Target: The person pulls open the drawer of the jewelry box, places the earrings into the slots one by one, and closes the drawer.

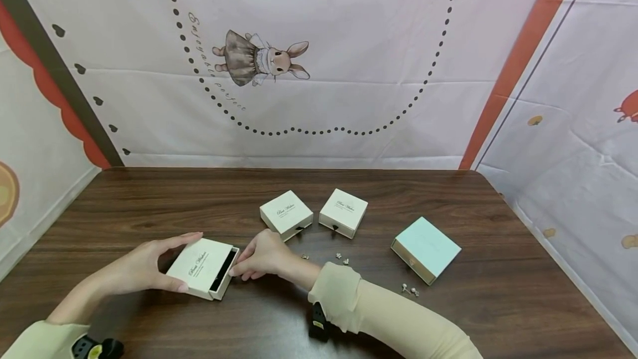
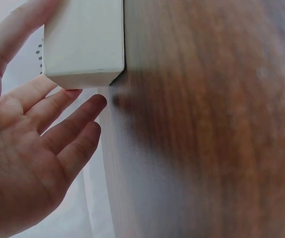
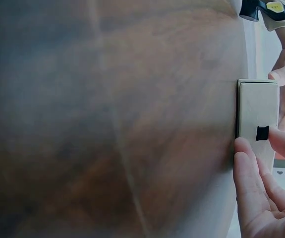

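A cream drawer-style jewelry box (image 1: 199, 265) lies on the left of the table, its drawer (image 1: 225, 273) slid partly out on the right, showing a dark inside. My left hand (image 1: 142, 270) grips the sleeve from the left, thumb on the near side and fingers at the far side. In the left wrist view the lower fingers (image 2: 78, 139) spread below the box's end. My right hand (image 1: 261, 256) is at the drawer's front, fingers bent and pinching at its edge. A black pull tab (image 3: 262, 133) shows there in the right wrist view, with a fingertip against it.
Two more cream boxes (image 1: 286, 214) (image 1: 343, 213) stand behind my right hand. A mint-green box (image 1: 426, 250) with a tan side lies farther right. Small stud earrings (image 1: 346, 262) rest beyond my right forearm, and another pair (image 1: 410, 290) lies before the green box. A printed cloth (image 1: 349, 43) hangs behind.
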Tool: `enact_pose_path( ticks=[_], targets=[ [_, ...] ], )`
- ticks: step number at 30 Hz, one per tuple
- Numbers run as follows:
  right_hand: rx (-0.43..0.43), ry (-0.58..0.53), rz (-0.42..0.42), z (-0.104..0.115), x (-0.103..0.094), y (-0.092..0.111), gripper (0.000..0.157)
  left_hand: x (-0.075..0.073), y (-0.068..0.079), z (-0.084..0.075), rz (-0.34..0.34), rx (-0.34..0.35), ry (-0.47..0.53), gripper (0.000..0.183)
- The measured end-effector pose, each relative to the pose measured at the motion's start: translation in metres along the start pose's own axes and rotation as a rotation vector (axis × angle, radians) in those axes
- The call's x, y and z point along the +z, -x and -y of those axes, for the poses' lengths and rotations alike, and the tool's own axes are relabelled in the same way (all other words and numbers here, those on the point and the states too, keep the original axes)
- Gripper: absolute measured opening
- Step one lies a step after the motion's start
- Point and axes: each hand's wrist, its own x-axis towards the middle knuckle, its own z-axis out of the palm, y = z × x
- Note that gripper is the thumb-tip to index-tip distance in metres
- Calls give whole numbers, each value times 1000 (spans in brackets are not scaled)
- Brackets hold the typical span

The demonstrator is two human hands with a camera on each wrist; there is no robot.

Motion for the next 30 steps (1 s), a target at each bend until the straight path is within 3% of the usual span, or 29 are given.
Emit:
enact_pose_path(
  ticks=[18, 30],
  targets=[
    [5, 43, 3, 8, 10, -10, 11, -4, -3, -3, 34, -29, 63, 88],
    [12, -14, 38, 9, -4, -5, 12, -7, -2, -11, 60, -25, 15, 99]
  ],
)
